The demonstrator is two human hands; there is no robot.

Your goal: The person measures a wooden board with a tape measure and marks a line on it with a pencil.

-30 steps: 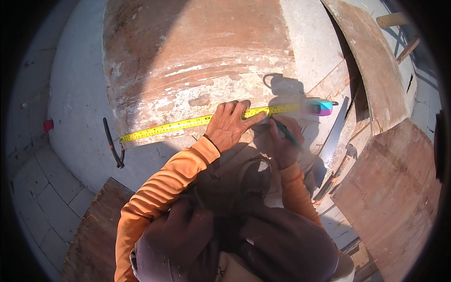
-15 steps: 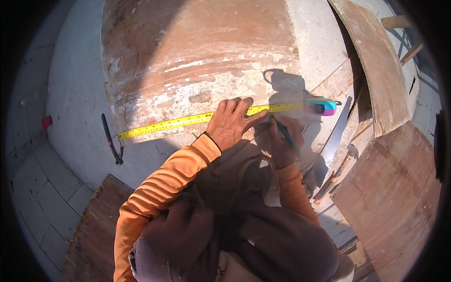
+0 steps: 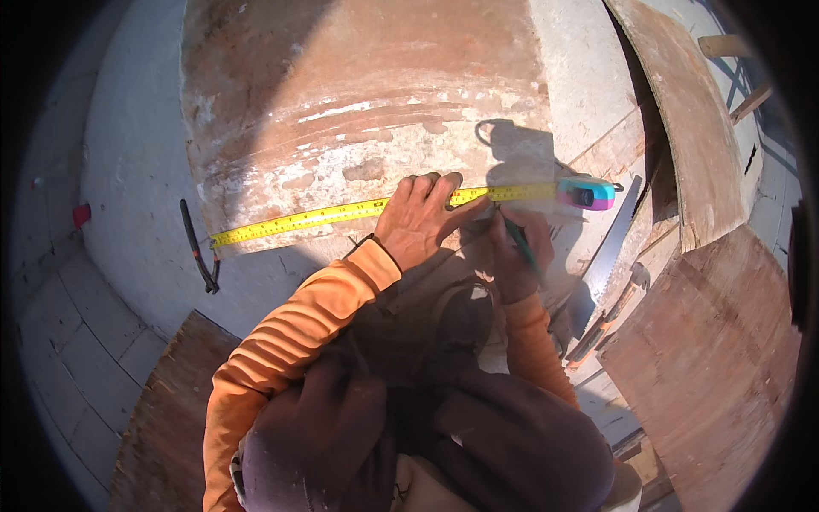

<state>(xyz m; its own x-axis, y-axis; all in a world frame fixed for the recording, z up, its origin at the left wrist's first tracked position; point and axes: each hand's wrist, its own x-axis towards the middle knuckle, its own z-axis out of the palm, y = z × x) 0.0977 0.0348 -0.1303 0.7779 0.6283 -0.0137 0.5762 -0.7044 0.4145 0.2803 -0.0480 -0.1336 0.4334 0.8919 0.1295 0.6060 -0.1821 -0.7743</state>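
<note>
Along the near edge of a scuffed plywood sheet (image 3: 409,72), a yellow tape measure (image 3: 316,217) runs out to its teal-and-purple case on the right. Left hand (image 3: 420,219) is spread over the tape, thumb out wide, and right hand (image 3: 520,260) has a green pen (image 3: 519,240) pinched, tip near that thumb; handsaw (image 3: 611,247) and hammer (image 3: 604,321) lie off to the right, black-handled pincers (image 3: 195,249) off left

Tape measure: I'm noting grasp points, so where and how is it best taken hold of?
Probably by its rounded teal and purple case, from the right: the case is compact and its right side is free of the hands, while the yellow tape runs out leftward, under the left hand.
</note>
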